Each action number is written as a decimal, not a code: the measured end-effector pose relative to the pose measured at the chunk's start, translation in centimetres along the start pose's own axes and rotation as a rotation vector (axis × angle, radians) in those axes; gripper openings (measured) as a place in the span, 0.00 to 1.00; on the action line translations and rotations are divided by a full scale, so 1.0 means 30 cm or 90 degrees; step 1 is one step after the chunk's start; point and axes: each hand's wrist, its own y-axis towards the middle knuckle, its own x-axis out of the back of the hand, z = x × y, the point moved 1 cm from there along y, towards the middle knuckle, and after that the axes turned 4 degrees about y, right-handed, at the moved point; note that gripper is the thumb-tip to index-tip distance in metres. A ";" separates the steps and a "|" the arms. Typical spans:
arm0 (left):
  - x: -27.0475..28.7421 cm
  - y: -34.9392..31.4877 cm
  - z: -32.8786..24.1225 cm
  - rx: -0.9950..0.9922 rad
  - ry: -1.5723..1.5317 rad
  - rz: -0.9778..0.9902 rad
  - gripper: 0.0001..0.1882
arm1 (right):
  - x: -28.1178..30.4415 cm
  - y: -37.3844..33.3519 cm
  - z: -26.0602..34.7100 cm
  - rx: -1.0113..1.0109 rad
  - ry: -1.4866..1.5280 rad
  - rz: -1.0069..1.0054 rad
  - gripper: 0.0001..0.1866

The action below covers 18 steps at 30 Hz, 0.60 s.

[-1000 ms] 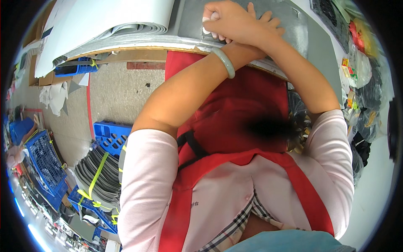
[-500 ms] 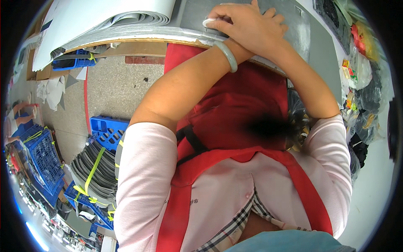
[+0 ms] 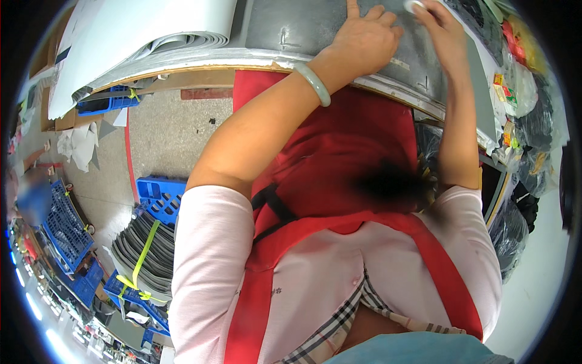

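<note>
My left hand (image 3: 365,45), a pale green bangle (image 3: 313,85) on its wrist, lies on a dark grey sheet (image 3: 303,30) with its fingers apart. White corner-shaped marks show on the sheet to the left of this hand. Farther right, near the upper edge of the view, my right hand (image 3: 445,27) pinches a small white rounded piece (image 3: 413,6) between its fingertips. What kind of thing the piece is I cannot tell. Nothing else is seen in either hand.
A large white roll of sheet material (image 3: 151,36) rests on the table's left part. Clear plastic bags (image 3: 520,91) crowd the right side. At the lower left, a strapped stack of dark sheets (image 3: 145,249) stands by blue crates (image 3: 159,197). A red apron (image 3: 339,151) hangs before the table edge.
My right hand, which lay crossed over the left with the white piece, has swung to the right across the sheet, still pinching it. The left hand is now uncovered.
</note>
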 end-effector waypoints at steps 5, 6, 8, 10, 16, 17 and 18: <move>-0.009 -0.024 -0.001 -0.010 0.019 -0.038 0.13 | 0.219 -0.017 -0.396 -0.118 -0.129 -0.083 0.18; -0.018 -0.034 0.005 -0.012 0.022 -0.031 0.13 | 0.211 -0.004 -0.408 -0.122 -0.122 -0.084 0.18; -0.025 -0.048 0.033 -0.007 0.004 -0.092 0.14 | 0.198 0.033 -0.400 -0.165 0.100 -0.047 0.18; -0.020 -0.029 0.017 -0.011 -0.004 -0.085 0.14 | 0.247 0.043 -0.449 -0.174 0.164 -0.051 0.19; 0.002 -0.031 0.014 0.003 -0.006 -0.058 0.16 | 0.214 0.014 -0.396 -0.230 0.268 0.032 0.19; 0.019 -0.032 0.006 0.010 -0.013 -0.053 0.17 | 0.179 0.002 -0.351 -0.207 0.271 0.113 0.19; 0.006 -0.028 0.012 0.005 -0.012 -0.054 0.17 | 0.165 0.006 -0.349 -0.209 0.159 0.129 0.21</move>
